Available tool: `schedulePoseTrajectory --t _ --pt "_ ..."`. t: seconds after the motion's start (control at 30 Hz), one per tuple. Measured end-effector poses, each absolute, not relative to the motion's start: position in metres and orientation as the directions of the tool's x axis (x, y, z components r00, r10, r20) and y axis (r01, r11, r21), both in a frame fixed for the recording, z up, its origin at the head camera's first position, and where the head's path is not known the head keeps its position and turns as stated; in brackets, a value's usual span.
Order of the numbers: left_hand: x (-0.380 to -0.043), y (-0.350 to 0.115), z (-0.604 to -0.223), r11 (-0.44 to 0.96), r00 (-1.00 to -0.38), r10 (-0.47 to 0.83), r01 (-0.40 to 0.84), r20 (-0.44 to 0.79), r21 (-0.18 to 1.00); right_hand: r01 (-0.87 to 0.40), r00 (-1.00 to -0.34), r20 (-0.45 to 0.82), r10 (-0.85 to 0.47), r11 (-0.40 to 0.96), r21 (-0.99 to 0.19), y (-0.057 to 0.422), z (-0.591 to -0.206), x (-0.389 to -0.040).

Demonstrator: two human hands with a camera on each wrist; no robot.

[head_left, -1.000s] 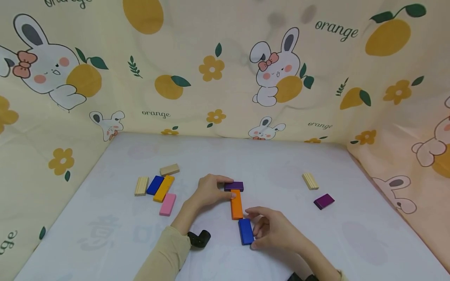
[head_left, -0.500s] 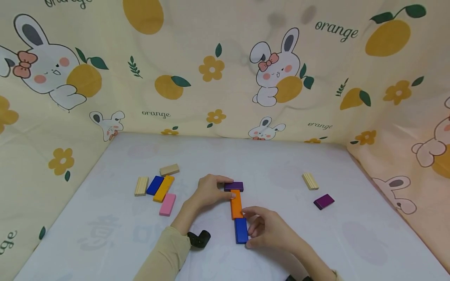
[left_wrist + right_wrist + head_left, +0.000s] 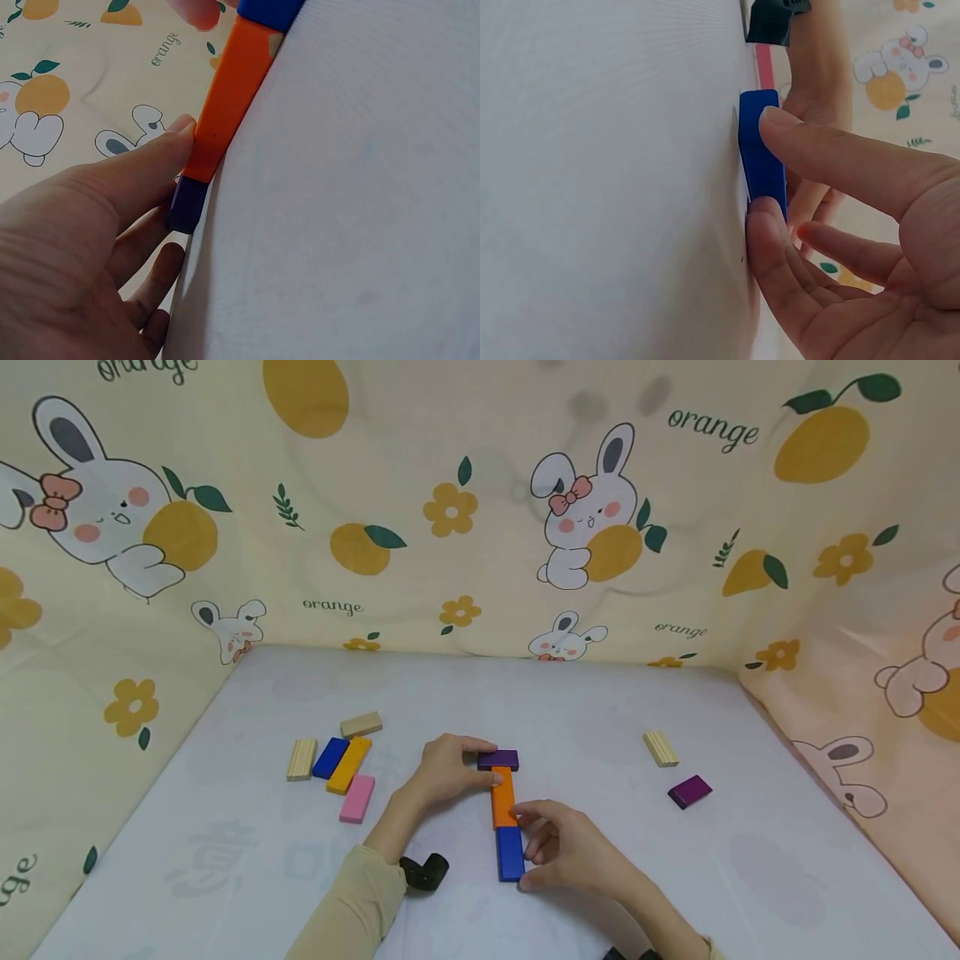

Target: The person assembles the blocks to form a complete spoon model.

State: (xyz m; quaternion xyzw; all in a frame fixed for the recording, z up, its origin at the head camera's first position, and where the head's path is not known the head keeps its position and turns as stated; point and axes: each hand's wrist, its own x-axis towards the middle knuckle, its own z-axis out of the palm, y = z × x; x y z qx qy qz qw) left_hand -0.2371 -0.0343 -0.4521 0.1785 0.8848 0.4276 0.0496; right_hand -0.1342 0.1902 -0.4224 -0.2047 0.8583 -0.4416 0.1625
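Now that blue block (image 3: 511, 855) has slid left, it meets orange block (image 3: 503, 802) between hands | left hand (image 3: 444, 767): pinching purple block (image 3: 501, 760), thumb on orange | right hand (image 3: 576, 850): pinching blue

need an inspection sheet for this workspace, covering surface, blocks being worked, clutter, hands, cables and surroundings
surface: white tabletop, faint grey marks
job's things: purple block crosswise at far end of orange block; blue block at its near end
clutter: to the left, ridged block, plain wooden block, second blue block, yellow block, pink block; to the right, another ridged block, second purple block
hands: left hand on purple block, thumb touching orange block; right hand holds blue block
cables: nothing seen
surroundings: cream fabric printed with rabbits and oranges
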Motion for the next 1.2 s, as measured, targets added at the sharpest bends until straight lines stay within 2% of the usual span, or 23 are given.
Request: schedulePoseTrajectory --t 0.9,1.07,1.2 --pt "-0.236 -0.034 -0.453 0.564 -0.936 0.347 0.262 0.062 0.783 -0.224 -0.857 -0.092 -0.507 0.527 -0.820 0.198 -0.423 -0.137" --pt "-0.236 -0.034 -0.452 0.561 -0.935 0.350 0.258 0.057 0.786 -0.237 -0.891 -0.037 -0.453 0.532 -0.813 0.215 -0.417 -0.142" --pt "-0.236 -0.033 -0.452 0.561 -0.934 0.354 0.257 0.053 0.787 -0.243 -0.932 0.046 -0.359 0.527 -0.814 0.240 -0.411 -0.149"
